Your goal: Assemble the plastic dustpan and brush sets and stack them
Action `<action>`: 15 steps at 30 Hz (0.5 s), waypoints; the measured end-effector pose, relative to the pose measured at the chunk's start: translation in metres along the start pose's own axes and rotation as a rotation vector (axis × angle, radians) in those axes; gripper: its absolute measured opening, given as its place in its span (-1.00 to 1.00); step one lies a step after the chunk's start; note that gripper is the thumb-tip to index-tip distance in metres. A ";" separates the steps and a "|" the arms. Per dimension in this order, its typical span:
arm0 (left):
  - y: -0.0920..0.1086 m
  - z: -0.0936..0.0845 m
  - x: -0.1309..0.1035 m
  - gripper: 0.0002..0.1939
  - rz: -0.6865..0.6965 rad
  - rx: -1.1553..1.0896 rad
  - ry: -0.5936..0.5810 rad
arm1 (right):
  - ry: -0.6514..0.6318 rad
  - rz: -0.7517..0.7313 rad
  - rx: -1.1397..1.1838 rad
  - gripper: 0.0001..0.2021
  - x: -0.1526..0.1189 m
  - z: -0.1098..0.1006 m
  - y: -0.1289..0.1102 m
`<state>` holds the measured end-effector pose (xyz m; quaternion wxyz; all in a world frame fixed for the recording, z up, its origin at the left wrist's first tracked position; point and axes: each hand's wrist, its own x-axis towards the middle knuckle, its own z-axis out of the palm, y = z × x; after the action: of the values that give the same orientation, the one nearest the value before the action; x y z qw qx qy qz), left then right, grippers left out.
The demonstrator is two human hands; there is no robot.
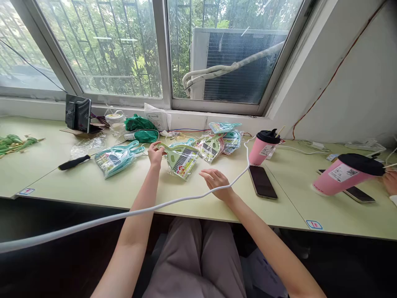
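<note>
My left hand grips the handle of a green mini dustpan set in clear plastic wrap, its wide end toward the right. My right hand rests low over the table, fingers stretched out and holding nothing, just right of that dustpan. On the left lie light-blue wrapped dustpan sets, overlapping one another. Behind the green one is a pile of more wrapped dustpans, with a blue one on top.
A white cable crosses in front of my wrists. A phone and a pink cup stand right; a second pink cup is near another person's hand. A black-handled tool, green bundle and propped tablet are left.
</note>
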<state>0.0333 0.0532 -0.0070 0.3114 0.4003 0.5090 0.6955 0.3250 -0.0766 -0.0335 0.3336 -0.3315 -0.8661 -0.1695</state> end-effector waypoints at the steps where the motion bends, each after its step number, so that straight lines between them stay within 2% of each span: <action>1: 0.003 0.007 -0.006 -0.58 0.031 0.003 -0.040 | 0.011 -0.005 0.016 -0.65 0.002 0.000 0.000; 3: 0.007 0.019 -0.016 -0.57 0.089 -0.001 -0.116 | -0.025 -0.006 0.043 -0.68 0.005 0.002 0.000; 6: 0.009 0.028 -0.024 -0.58 0.148 -0.040 -0.174 | -0.205 0.089 0.061 -0.68 0.003 0.006 0.003; 9: 0.011 0.028 -0.025 -0.56 0.142 -0.089 -0.143 | -0.303 0.334 0.116 -0.66 0.000 0.011 0.008; 11: 0.012 0.027 -0.027 -0.53 0.122 -0.125 -0.129 | -0.275 0.517 0.246 -0.69 0.002 0.013 0.013; 15: 0.016 0.029 -0.031 -0.51 0.073 -0.157 -0.140 | -0.219 0.878 0.666 -0.66 0.013 0.020 0.022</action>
<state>0.0734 0.0365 0.0054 0.3510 0.4406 0.4150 0.7145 0.3237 -0.0446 -0.0377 0.3677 -0.5535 -0.6830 0.3031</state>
